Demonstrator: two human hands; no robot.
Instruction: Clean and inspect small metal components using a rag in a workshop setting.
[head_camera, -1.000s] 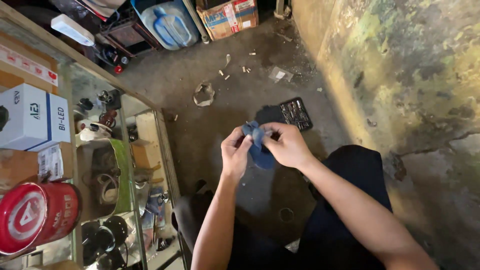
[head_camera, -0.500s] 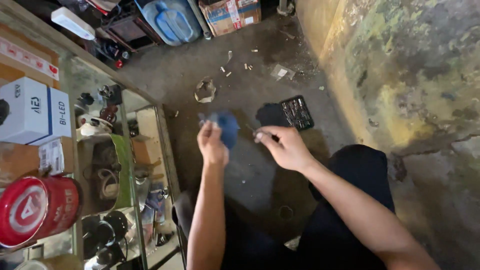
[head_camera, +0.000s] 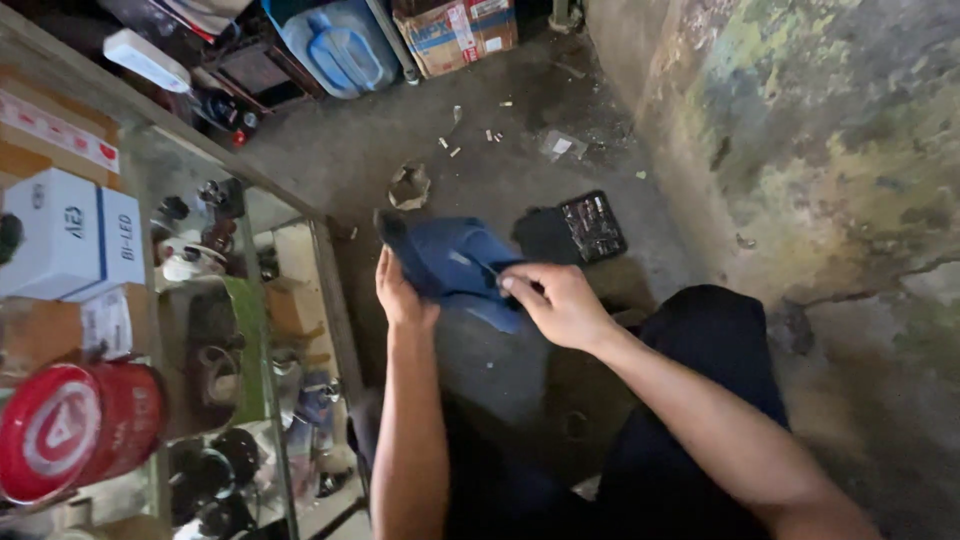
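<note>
A soft blue cloth hangs in the air between two bare hands, above a dusty grey concrete floor. The left hand has its fingers curled around the cloth's left edge, and the cloth spreads up past those fingertips. The right hand pinches the cloth's right side between thumb and first fingers, with the other fingers folded in. A loose corner of the cloth droops just below the right hand's fingers.

Past the right fingertips, a flat black case of small tools lies open on the floor. Beyond the left fingertips sits a small crumpled grey scrap, and farther on lie small pale bits of litter. Far beyond both hands stand a big blue plastic jug and a brown cardboard box.

To the left of the left hand's fingers is a glass cabinet full of small parts. On top of it rest a white cardboard box and a round red tin. To the right of the right hand's fingers rises a rough, mossy wall. Below the wrist is the person's dark trouser leg.
</note>
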